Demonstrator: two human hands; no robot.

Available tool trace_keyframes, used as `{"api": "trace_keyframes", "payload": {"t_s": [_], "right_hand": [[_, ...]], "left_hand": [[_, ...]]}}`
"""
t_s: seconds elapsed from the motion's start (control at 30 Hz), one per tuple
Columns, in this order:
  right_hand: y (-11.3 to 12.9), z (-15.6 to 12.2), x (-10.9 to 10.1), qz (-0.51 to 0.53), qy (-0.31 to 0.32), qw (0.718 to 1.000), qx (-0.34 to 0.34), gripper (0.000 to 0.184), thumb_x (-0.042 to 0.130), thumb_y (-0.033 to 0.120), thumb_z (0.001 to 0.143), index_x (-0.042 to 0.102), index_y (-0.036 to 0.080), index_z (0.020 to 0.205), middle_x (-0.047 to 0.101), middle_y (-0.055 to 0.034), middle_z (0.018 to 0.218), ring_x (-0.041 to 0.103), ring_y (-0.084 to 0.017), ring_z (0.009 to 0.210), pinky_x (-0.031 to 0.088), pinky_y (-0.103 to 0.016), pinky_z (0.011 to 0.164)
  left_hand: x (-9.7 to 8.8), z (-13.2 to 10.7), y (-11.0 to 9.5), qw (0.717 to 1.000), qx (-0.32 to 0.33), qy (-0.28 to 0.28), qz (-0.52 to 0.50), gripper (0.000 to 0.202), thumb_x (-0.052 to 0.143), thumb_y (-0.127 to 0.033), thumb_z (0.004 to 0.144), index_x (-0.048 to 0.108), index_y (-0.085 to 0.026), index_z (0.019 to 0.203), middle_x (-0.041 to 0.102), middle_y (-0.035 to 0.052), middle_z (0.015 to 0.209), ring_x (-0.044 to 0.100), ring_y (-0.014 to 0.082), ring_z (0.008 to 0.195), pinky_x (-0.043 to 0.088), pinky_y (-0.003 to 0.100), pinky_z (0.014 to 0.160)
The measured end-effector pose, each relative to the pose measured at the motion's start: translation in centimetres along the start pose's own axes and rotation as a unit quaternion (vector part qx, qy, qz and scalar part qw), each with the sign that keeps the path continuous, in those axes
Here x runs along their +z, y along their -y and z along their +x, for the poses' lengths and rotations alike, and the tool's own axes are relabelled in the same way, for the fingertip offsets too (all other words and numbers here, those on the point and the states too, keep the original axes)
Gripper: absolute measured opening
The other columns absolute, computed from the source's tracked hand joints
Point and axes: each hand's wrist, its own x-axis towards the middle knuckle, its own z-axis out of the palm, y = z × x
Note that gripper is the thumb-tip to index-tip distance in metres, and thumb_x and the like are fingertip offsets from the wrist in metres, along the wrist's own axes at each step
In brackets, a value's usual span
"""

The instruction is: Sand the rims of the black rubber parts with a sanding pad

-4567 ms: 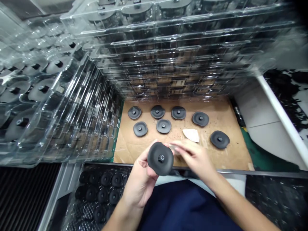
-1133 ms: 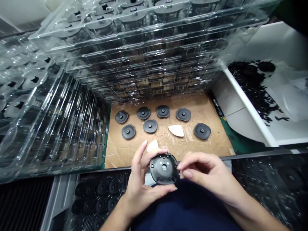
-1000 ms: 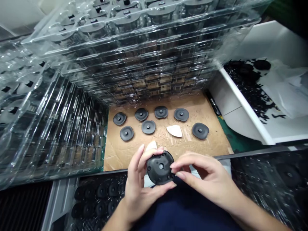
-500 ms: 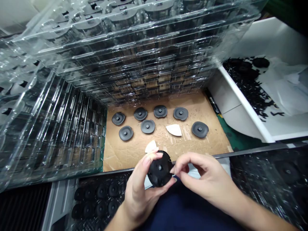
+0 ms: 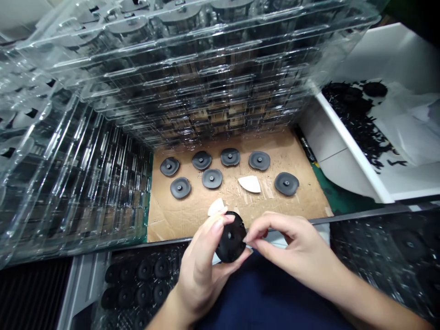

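Note:
My left hand (image 5: pixel 202 256) grips a round black plastic disc (image 5: pixel 231 238) by its rim, thumb on one side and fingers on the other. A small hub stands at the disc's middle, and the disc is tilted up toward me. At its right edge, the thumb and forefinger of my right hand (image 5: pixel 282 238) are pinched together; whatever lies between them is too small or hidden to make out. Beyond my hands, several similar dark discs (image 5: pixel 212 178) lie on a cardboard sheet (image 5: pixel 192 215). Two white curved pieces (image 5: pixel 250 184) rest among them, one partly behind my left fingers.
Tall stacks of clear plastic trays (image 5: pixel 213 87) wall in the back and left. On the right stands a white bin (image 5: pixel 357 151) with black parts (image 5: pixel 360 114) and plastic bags. A pen-like black object (image 5: pixel 305 144) lies beside it. Filled trays (image 5: pixel 140 284) sit lower left.
The disc has turned slightly more edge-on in my left hand. My right fingertips stay at its right edge. The whole view has shifted a little.

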Motion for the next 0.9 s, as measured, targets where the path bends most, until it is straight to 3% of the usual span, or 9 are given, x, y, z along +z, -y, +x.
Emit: {"api": "trace_keyframes", "payload": {"t_s": [0.23,0.5,0.67,0.9], "right_hand": [[0.0,0.0,-0.2,0.043,0.023,0.996,0.073,0.006,0.064,0.014,0.075,0.067,0.018,0.071,0.069,0.0018,0.067,0.063,-0.010,0.063,0.049,-0.018,0.061],[-0.3,-0.1,0.1,0.034,0.024,0.999,0.034,0.017,0.052,0.003,0.070,0.062,0.017,0.068,0.065,0.0015,0.066,0.060,-0.011,0.062,0.048,-0.020,0.060],[-0.6,0.0,-0.1,0.082,0.031,0.994,0.064,0.005,0.064,0.015,0.077,0.068,0.018,0.075,0.069,0.0006,0.073,0.063,-0.011,0.069,0.049,-0.021,0.066],[-0.4,0.8,-0.5,0.104,0.084,0.990,0.032,0.006,0.067,0.014,0.076,0.071,0.019,0.076,0.066,0.0012,0.073,0.059,-0.009,0.068,0.045,-0.019,0.065]], "left_hand": [[-0.2,-0.4,-0.1,0.999,-0.020,0.010,-0.023,0.096,0.073,-0.003,0.065,0.019,-0.022,0.143,0.056,0.0111,0.121,0.053,0.0202,0.117,0.044,0.034,0.104],[0.1,-0.6,-0.2,0.995,-0.078,-0.005,-0.067,0.098,0.075,-0.004,0.063,0.021,-0.025,0.142,0.056,0.0080,0.122,0.055,0.0166,0.114,0.045,0.028,0.101],[-0.2,-0.2,-0.5,0.980,-0.158,-0.017,-0.122,0.096,0.076,-0.008,0.064,0.023,-0.030,0.140,0.060,0.0038,0.117,0.057,0.0158,0.112,0.046,0.028,0.100],[-1.1,0.5,-0.6,0.948,-0.238,0.012,-0.213,0.091,0.078,-0.017,0.062,0.030,-0.033,0.137,0.062,0.0041,0.114,0.061,0.0177,0.107,0.048,0.029,0.096]]}}
